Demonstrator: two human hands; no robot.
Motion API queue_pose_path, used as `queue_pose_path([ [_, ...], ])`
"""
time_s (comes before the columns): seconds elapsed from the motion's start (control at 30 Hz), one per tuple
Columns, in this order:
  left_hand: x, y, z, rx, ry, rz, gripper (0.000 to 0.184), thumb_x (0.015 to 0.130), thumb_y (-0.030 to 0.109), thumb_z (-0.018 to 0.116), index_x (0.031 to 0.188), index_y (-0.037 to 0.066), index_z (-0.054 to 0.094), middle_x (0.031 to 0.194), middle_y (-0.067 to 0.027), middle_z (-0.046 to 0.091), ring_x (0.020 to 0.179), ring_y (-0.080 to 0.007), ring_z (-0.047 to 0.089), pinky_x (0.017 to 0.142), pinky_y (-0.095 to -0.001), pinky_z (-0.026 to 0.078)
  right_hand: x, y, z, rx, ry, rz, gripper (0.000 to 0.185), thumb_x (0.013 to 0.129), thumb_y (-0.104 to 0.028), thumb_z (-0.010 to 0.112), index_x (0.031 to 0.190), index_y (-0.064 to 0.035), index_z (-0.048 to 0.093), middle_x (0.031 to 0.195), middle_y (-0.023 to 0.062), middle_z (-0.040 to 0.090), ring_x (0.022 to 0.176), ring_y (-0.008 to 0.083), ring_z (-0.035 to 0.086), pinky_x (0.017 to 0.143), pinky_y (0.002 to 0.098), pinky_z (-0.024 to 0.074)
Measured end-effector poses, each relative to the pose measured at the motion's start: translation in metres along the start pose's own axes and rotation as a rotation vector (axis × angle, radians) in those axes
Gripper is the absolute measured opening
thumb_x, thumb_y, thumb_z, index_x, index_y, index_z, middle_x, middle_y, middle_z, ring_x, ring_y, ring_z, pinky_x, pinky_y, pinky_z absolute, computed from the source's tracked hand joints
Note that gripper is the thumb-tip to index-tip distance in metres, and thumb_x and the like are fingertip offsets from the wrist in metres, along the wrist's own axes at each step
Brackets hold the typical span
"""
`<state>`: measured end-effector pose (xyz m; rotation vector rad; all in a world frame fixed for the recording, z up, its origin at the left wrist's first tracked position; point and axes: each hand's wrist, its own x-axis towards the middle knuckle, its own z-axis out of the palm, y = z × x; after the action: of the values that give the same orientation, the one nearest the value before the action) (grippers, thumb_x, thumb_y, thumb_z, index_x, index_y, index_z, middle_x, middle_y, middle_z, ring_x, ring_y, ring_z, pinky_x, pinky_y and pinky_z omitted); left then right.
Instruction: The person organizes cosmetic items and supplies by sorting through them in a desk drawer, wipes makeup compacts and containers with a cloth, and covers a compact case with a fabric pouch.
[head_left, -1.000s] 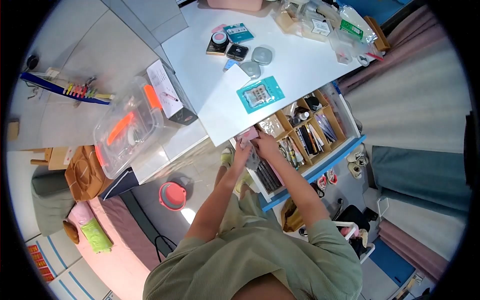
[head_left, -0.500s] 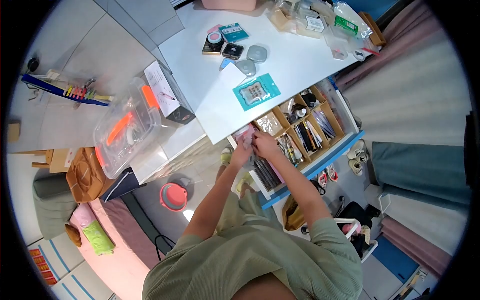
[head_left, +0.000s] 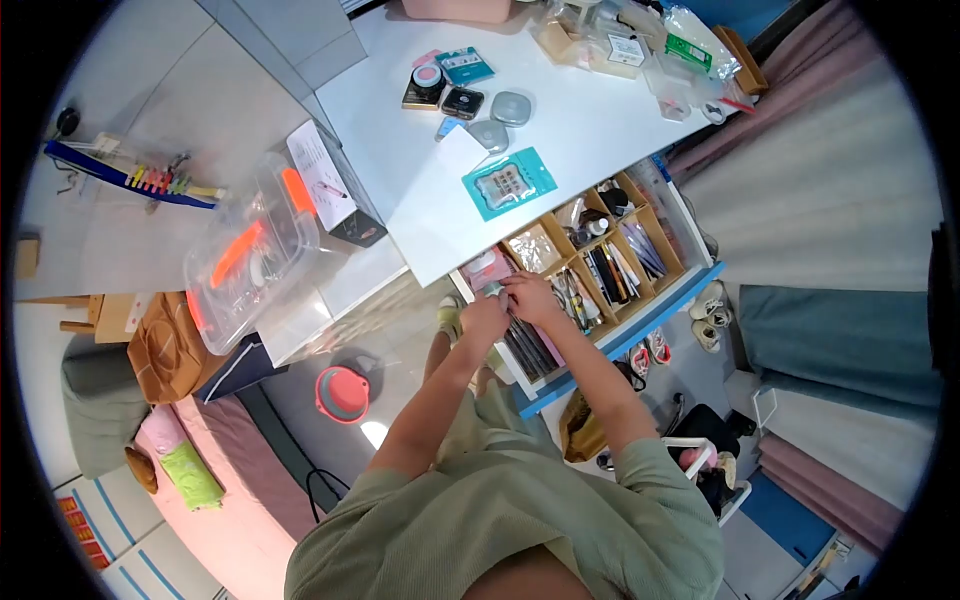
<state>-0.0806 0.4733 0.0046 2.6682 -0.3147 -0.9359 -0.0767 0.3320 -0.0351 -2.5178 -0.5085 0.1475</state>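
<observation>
Both hands are over the left end of an open drawer point(head_left: 648, 322). My left hand point(head_left: 484, 318) is closed, its fingers curled at the left compartment. My right hand point(head_left: 530, 298) meets it, fingers bent inward and pressed together. A small greyish piece point(head_left: 493, 288) shows at the fingertips, too little of it visible to name. Just beyond the hands, a pink packet point(head_left: 486, 266) lies in the compartment. Dark flat cases point(head_left: 530, 348) stand in a row on the near side, partly covered by my right hand. Beside them, a brown divider point(head_left: 572, 262) separates pens, bottles and clear packets.
On the white desk point(head_left: 400, 190) lie a teal packet point(head_left: 510, 184), round grey cases point(head_left: 511, 109) and a black compact point(head_left: 463, 102). A clear box with orange latches point(head_left: 250, 255) stands left. A pink basin point(head_left: 343, 394) and shoes point(head_left: 706, 325) are on the floor.
Both hands have moved slightly toward my body, away from the pink packet, which now shows more fully in the compartment. My left hand has curled more tightly. The view has shifted slightly.
</observation>
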Motion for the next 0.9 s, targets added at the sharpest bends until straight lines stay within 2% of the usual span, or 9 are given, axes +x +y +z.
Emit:
queue_pose_path([
  [0.07,0.009,-0.016,0.023,-0.065,0.081,0.001,0.037,0.078,0.027,0.050,0.109,0.007,0.053,0.105,-0.0171,0.055,0.096,-0.0327,0.057,0.076,-0.0421,0.049,0.000,-0.001,0.000,0.032,0.030,0.048,0.016,0.069,-0.011,0.057,0.082,-0.0113,0.065,0.094,0.0042,0.063,0.095,0.0232,0.056,0.077,0.0362,0.0474],
  [0.13,-0.002,-0.018,0.014,-0.273,0.133,-0.015,0.038,0.077,0.027,0.051,0.109,0.006,0.054,0.107,-0.0176,0.055,0.096,-0.0331,0.057,0.078,-0.0414,0.048,0.001,-0.005,0.000,0.041,0.056,0.115,0.022,0.070,-0.012,0.057,0.090,-0.0129,0.064,0.096,0.0057,0.061,0.095,0.0242,0.054,0.077,0.0364,0.0466],
  [0.27,-0.009,-0.024,0.012,-0.544,0.211,-0.041,0.043,0.076,0.026,0.053,0.114,0.006,0.052,0.110,-0.0191,0.056,0.095,-0.0347,0.056,0.082,-0.0407,0.046,0.007,-0.014,0.000,-0.072,0.105,0.033,0.032,0.071,-0.015,0.058,0.103,-0.0137,0.061,0.107,0.0061,0.054,0.101,0.0254,0.049,0.083,0.0380,0.0415],
  [0.33,-0.010,-0.024,0.010,-0.562,0.178,-0.064,0.048,0.075,0.026,0.055,0.118,0.006,0.049,0.109,-0.0199,0.057,0.096,-0.0353,0.056,0.082,-0.0413,0.045,0.012,-0.013,0.011,-0.118,0.088,0.014,0.034,0.071,-0.015,0.058,0.105,-0.0144,0.060,0.112,0.0059,0.051,0.105,0.0255,0.046,0.087,0.0383,0.0383],
  [0.57,-0.006,-0.029,0.014,-0.619,0.176,-0.075,0.055,0.076,0.027,0.055,0.125,0.006,0.041,0.107,-0.0227,0.057,0.097,-0.0367,0.055,0.083,-0.0426,0.044,0.032,-0.009,0.022,-0.265,-0.078,0.072,0.034,0.072,-0.021,0.056,0.105,-0.0168,0.061,0.112,0.0046,0.052,0.108,0.0248,0.044,0.091,0.0376,0.0335],
  [0.67,0.012,-0.044,0.043,-0.870,0.209,-0.129,0.054,0.079,0.026,0.055,0.125,0.005,0.037,0.099,-0.0232,0.059,0.092,-0.0356,0.058,0.079,-0.0407,0.046,0.038,-0.012,0.026,-0.335,-0.143,0.109,0.029,0.073,-0.022,0.055,0.101,-0.0164,0.063,0.111,0.0044,0.054,0.108,0.0250,0.044,0.092,0.0378,0.0330],
  [0.77,0.029,-0.050,0.068,-1.151,0.449,-0.064,0.047,0.082,0.024,0.055,0.120,0.005,0.035,0.085,-0.0159,0.058,0.074,-0.0263,0.059,0.065,-0.0352,0.048,0.039,-0.016,0.028,-0.404,-0.126,0.112,0.023,0.076,-0.022,0.053,0.093,-0.0146,0.066,0.103,0.0051,0.058,0.105,0.0250,0.046,0.091,0.0385,0.0343],
  [0.83,0.018,-0.043,0.047,-1.269,0.407,-0.112,0.042,0.083,0.023,0.056,0.116,0.006,0.035,0.077,-0.0091,0.053,0.063,-0.0176,0.053,0.054,-0.0290,0.044,0.041,-0.023,0.014,-0.378,-0.089,0.116,0.020,0.077,-0.021,0.052,0.087,-0.0128,0.067,0.095,0.0062,0.060,0.101,0.0248,0.049,0.088,0.0384,0.0372],
  [0.9,0.005,-0.035,0.023,-1.388,0.362,-0.139,0.038,0.084,0.022,0.056,0.112,0.007,0.036,0.072,-0.0041,0.050,0.055,-0.0114,0.048,0.046,-0.0246,0.039,0.037,-0.032,-0.002,-0.128,0.065,0.181,0.020,0.078,-0.020,0.051,0.085,-0.0100,0.066,0.090,0.0080,0.062,0.095,0.0255,0.053,0.085,0.0386,0.0402],
])
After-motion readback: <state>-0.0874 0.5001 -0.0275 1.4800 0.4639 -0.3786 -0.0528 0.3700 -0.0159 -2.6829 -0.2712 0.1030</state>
